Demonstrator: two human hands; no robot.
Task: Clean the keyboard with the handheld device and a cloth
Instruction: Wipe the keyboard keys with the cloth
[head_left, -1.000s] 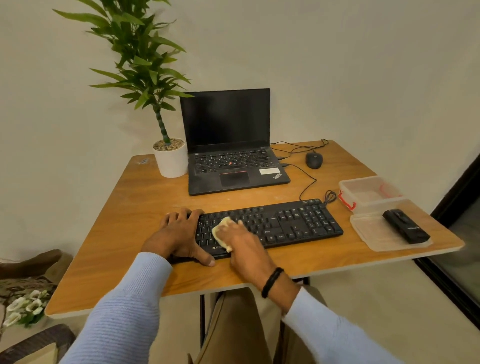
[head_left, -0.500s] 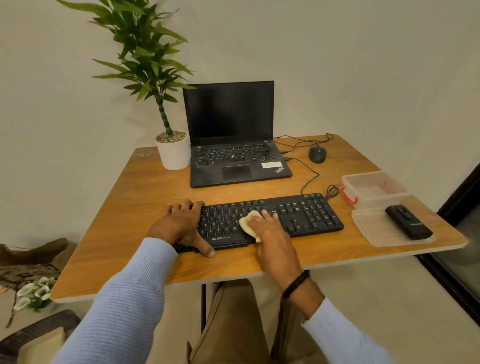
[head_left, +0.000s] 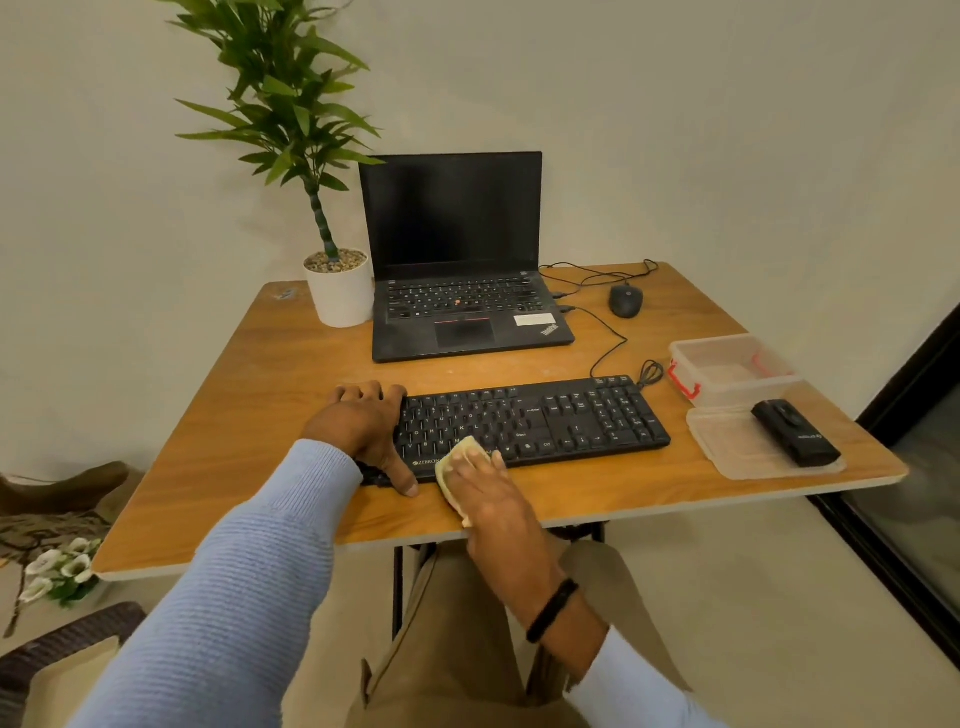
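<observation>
Head view: your flat right grip (head_left: 488, 488) is pressing cloth (head_left: 454, 460) onto the keyboard (head_left: 545, 421) at the table (head_left: 234, 415)'s front edge, left grip (head_left: 363, 426) clasping its end; device (head_left: 795, 434) is resting aside, wiping seemingly underway.

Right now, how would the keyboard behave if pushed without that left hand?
Probably light and stiff: the keyboard is a thin flat slab. Likely to slide on the smooth table; the left hand grips its end while the right hand presses the cloth.
</observation>
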